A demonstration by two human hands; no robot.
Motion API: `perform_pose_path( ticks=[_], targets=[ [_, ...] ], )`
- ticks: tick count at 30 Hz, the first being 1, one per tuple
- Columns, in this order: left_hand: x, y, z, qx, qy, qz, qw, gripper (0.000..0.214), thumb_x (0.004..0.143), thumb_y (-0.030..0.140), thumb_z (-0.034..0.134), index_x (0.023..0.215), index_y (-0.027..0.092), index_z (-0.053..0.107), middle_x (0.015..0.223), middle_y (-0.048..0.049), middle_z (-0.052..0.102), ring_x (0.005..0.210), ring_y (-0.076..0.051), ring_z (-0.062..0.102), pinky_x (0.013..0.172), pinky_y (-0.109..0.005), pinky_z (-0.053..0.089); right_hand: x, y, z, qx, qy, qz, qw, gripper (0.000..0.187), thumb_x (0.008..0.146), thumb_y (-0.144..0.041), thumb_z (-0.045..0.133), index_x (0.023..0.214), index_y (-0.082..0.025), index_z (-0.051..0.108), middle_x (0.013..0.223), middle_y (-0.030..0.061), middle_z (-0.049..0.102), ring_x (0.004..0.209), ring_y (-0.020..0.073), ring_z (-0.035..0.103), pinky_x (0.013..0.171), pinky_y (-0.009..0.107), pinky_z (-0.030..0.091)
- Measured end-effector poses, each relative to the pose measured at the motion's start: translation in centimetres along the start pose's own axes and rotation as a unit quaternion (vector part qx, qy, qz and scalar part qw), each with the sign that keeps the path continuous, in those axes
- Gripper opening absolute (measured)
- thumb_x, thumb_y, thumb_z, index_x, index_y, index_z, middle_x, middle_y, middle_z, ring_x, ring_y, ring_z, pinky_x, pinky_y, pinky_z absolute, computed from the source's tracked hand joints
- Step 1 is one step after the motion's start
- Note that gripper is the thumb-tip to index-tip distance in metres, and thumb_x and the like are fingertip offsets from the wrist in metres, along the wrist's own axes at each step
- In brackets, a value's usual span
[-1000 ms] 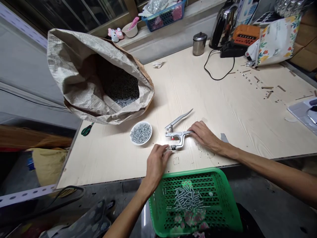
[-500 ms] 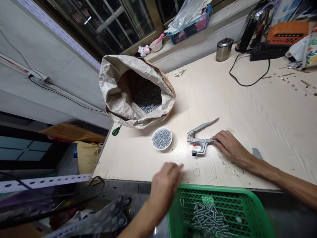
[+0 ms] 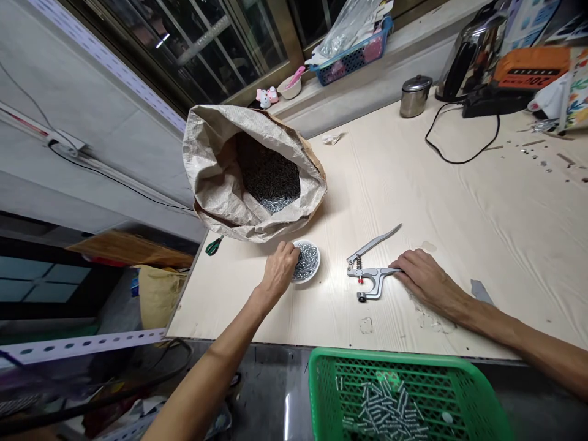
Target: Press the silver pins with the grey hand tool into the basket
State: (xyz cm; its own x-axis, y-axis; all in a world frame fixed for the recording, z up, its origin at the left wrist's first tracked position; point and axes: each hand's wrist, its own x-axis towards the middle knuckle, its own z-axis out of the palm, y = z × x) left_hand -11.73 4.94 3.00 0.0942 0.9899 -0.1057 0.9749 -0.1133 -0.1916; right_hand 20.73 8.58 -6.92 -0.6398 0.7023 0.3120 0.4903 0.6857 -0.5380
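White bowl of screws has your left hand at its left edge; these fingers are bent together, but I cannot tell if they pinch something. The pliers lie on the surface to the right of the bowl, between your hands, their long axis running left to right, head towards the bowl. Your right hand, the nearer one, grips the lower handle.

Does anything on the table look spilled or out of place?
Yes. Small brown and silvery bits lie strewn on the right of the pale wooden table, unlike the silvery metal pieces gathered in the round white bowl. A crumpled white scrap lies loose, right of the open beige woven sack.
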Motion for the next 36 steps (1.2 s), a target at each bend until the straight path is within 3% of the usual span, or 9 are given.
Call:
perform_pose_path(
  ticks=[4, 8, 11, 15, 17, 21, 24, 32, 36],
  targets=[
    [-0.3, -0.4, 0.4, -0.025, 0.013, -0.016, 0.999, 0.020, 0.089, 0.007, 0.043, 0.091, 0.015, 0.061, 0.087, -0.0103, 0.061, 0.084, -0.024, 0.052, 0.066, -0.032, 0.042, -0.1, 0.0, 0.2, -0.007, -0.011, -0.005, 1.000, 0.025, 0.098, -0.029, 0.037, 0.098, -0.019, 0.060, 0.090, 0.0085, 0.061, 0.081, 0.0220, 0.048, 0.071, 0.037, 0.038],
    [-0.7, -0.1, -0.3, -0.209, 0.110, -0.086, 0.968, 0.014, 0.087, 0.015, 0.049, 0.086, 0.015, 0.062, 0.087, -0.0089, 0.064, 0.084, -0.022, 0.057, 0.076, -0.033, 0.045, -0.1, -0.7, -0.4, -0.018, 0.008, -0.010, 1.000, 0.027, 0.096, -0.035, 0.043, 0.110, -0.018, 0.059, 0.099, 0.0106, 0.062, 0.087, 0.0250, 0.051, 0.074, 0.040, 0.040],
    [-1.2, 1.6, -1.6, -0.437, 0.111, -0.177, 0.875, 0.015, 0.083, 0.027, 0.056, 0.084, 0.015, 0.065, 0.075, -0.0028, 0.064, 0.066, -0.016, 0.058, 0.066, -0.029, 0.046, 1.3, -2.7, -1.7, -0.008, 0.049, -0.016, 0.999, 0.029, 0.096, -0.035, 0.045, 0.115, -0.019, 0.060, 0.102, 0.0116, 0.065, 0.093, 0.0264, 0.054, 0.078, 0.043, 0.042],
    [-2.0, 5.4, -3.5, -0.679, 0.012, -0.209, 0.703, 0.028, 0.071, 0.040, 0.070, 0.079, 0.013, 0.065, 0.069, -0.0009, 0.064, 0.054, -0.010, 0.053, 0.056, -0.025, 0.046, 5.0, -6.7, -2.6, 0.161, 0.083, -0.044, 0.982, 0.027, 0.097, -0.030, 0.044, 0.118, -0.018, 0.058, 0.097, 0.0087, 0.066, 0.090, 0.0199, 0.059, 0.079, 0.037, 0.047],
    [-2.5, 7.1, -4.2, -0.730, -0.015, -0.205, 0.652, 0.033, 0.066, 0.041, 0.076, 0.079, 0.012, 0.066, 0.072, -0.0023, 0.065, 0.055, -0.009, 0.053, 0.055, -0.024, 0.048, 6.7, -8.3, -2.4, 0.239, 0.082, -0.023, 0.967, 0.026, 0.095, -0.030, 0.049, 0.116, -0.019, 0.059, 0.094, 0.0068, 0.065, 0.083, 0.0169, 0.061, 0.074, 0.033, 0.050],
    [-3.4, 8.8, -4.8, -0.780, -0.045, -0.209, 0.588, 0.036, 0.061, 0.040, 0.082, 0.079, 0.011, 0.068, 0.074, -0.0033, 0.067, 0.054, -0.007, 0.053, 0.055, -0.023, 0.049, 8.1, -9.9, -1.4, 0.276, 0.082, 0.013, 0.958, 0.010, 0.092, -0.023, 0.053, 0.090, -0.019, 0.062, 0.086, 0.0038, 0.066, 0.079, 0.0148, 0.061, 0.071, 0.030, 0.049],
    [-3.9, 8.8, -4.4, -0.788, -0.027, -0.220, 0.575, 0.038, 0.057, 0.039, 0.085, 0.076, 0.011, 0.067, 0.070, -0.0017, 0.065, 0.052, -0.007, 0.054, 0.053, -0.022, 0.047, 7.7, -10.4, -1.2, 0.283, 0.068, 0.040, 0.956, 0.009, 0.089, -0.020, 0.056, 0.083, -0.019, 0.062, 0.082, 0.0027, 0.067, 0.076, 0.0141, 0.061, 0.069, 0.029, 0.048],
    [-5.3, 8.3, -2.6, -0.748, -0.007, -0.224, 0.625, 0.035, 0.059, 0.040, 0.083, 0.068, 0.011, 0.065, 0.056, 0.0003, 0.062, 0.048, -0.009, 0.054, 0.050, -0.021, 0.043, 6.8, -11.2, -0.4, 0.435, -0.064, 0.142, 0.887, 0.015, 0.089, -0.029, 0.054, 0.084, -0.017, 0.063, 0.065, -0.0007, 0.064, 0.058, 0.0111, 0.061, 0.053, 0.023, 0.046],
    [-5.8, 7.6, -2.1, -0.764, -0.021, -0.236, 0.601, 0.038, 0.057, 0.038, 0.086, 0.073, 0.009, 0.068, 0.061, -0.0024, 0.067, 0.050, -0.009, 0.057, 0.052, -0.022, 0.048, 7.1, -11.7, 0.3, 0.436, -0.075, 0.139, 0.886, 0.015, 0.088, -0.028, 0.055, 0.081, -0.017, 0.062, 0.066, 0.0000, 0.065, 0.060, 0.0119, 0.064, 0.055, 0.024, 0.048]
  ],
)
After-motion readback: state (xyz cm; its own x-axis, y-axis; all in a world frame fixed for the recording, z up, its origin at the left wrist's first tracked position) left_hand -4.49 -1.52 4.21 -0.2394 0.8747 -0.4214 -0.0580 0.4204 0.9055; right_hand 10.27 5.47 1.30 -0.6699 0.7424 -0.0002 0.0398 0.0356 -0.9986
